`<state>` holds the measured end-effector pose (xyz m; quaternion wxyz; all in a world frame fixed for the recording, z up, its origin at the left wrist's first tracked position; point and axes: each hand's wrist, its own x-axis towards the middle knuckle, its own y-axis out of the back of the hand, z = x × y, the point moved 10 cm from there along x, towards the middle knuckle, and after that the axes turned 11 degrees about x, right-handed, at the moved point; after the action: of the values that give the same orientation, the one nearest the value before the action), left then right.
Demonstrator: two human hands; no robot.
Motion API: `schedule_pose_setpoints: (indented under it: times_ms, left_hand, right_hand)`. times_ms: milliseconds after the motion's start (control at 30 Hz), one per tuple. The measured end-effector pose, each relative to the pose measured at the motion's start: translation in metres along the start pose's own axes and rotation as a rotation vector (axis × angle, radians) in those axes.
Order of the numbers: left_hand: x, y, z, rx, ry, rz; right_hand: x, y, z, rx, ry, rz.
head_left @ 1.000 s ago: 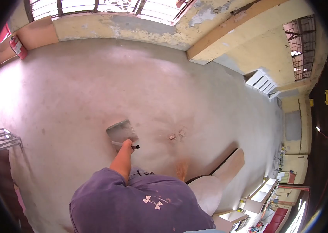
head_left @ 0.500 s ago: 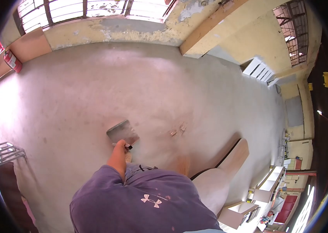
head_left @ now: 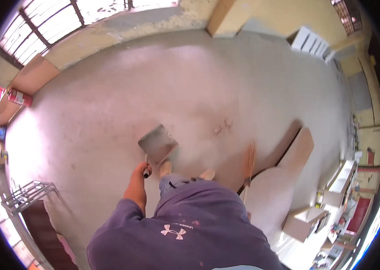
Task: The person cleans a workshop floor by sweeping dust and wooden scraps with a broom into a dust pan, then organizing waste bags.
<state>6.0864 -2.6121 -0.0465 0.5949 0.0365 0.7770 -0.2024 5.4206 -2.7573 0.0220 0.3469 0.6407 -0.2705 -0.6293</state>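
My left hand [head_left: 146, 170] is closed around the handle of a dark dustpan [head_left: 156, 143], in front of my left shoe [head_left: 166, 168]. The pan looks blurred and dusty inside. On my right side a stick broom [head_left: 250, 163] points its bristles forward, close to the floor. The broom's handle runs back behind my shirt [head_left: 199, 211]. My right hand is hidden behind my body, so its grip does not show. A small heap of debris [head_left: 223, 127] lies on the floor between the dustpan and the broom, apart from both.
A long board with a curved edge [head_left: 295, 155] lies right of the broom. Shelving boxes [head_left: 307, 220] stand at the lower right. To the left are a metal frame [head_left: 30, 195] and a fire extinguisher [head_left: 20, 97]. A white slatted piece [head_left: 309, 42] leans at the far wall.
The broom has come out from beside my body, and its bristles and part of its handle now show. My left hand still carries the dustpan. The view has shifted, and both shoes now show.
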Motion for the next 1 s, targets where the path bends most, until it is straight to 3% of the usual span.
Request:
schedule_pose_setpoints:
  times_ms: [33, 67, 100, 133, 167, 200, 333, 433, 600, 733, 800, 867, 933, 1000]
  left_hand:
    - [-0.016, -0.011, 0.007, 0.078, -0.193, 0.006]
    - [-0.032, -0.022, 0.015, 0.161, -0.380, 0.010]
    - [-0.015, -0.020, 0.005, 0.120, -0.227, 0.022]
    - [-0.002, -0.019, -0.001, 0.074, -0.080, 0.037]
    - [-0.001, -0.024, -0.003, 0.088, -0.050, 0.053]
    - [-0.004, -0.030, -0.008, 0.100, -0.023, 0.068]
    - [-0.013, -0.069, -0.029, 0.075, 0.016, 0.071]
    - [-0.025, -0.095, -0.040, 0.145, -0.111, 0.163]
    - [-0.036, -0.168, -0.088, 0.169, -0.094, 0.372]
    - [-0.004, -0.221, -0.087, 0.200, -0.190, 0.319]
    - [0.015, -0.260, -0.100, 0.151, -0.096, 0.312]
    - [0.031, -0.306, -0.109, 0.211, -0.106, 0.353]
    - [0.087, -0.315, -0.097, 0.151, -0.176, 0.234]
    - [0.105, -0.358, -0.102, 0.152, -0.114, 0.344]
  right_hand:
    - [0.008, -0.001, 0.008, 0.013, -0.033, -0.034]
    - [0.013, 0.006, 0.023, 0.292, -0.196, -0.030]
    - [0.010, 0.023, 0.026, 0.567, -0.367, -0.017]
    - [0.014, 0.063, -0.007, 0.418, -0.065, 0.041]
    - [0.005, 0.086, -0.005, 0.748, -0.352, 0.066]
    - [-0.003, 0.105, -0.004, 1.001, -0.511, 0.258]
    - [0.029, 0.169, -0.013, 1.091, -0.419, 0.303]
    - [0.085, 0.178, 0.013, 1.110, -0.369, 0.206]
    - [0.187, 0.202, 0.090, 1.092, -0.266, 0.105]
    - [0.213, 0.258, 0.129, 1.025, -0.135, 0.126]
    - [0.221, 0.270, 0.148, 0.995, -0.192, 0.056]
    - [0.224, 0.283, 0.173, 0.801, -0.078, 0.175]
    - [0.214, 0.301, 0.175, 0.807, -0.079, 0.166]
    - [0.201, 0.307, 0.181, 0.744, -0.170, 0.131]
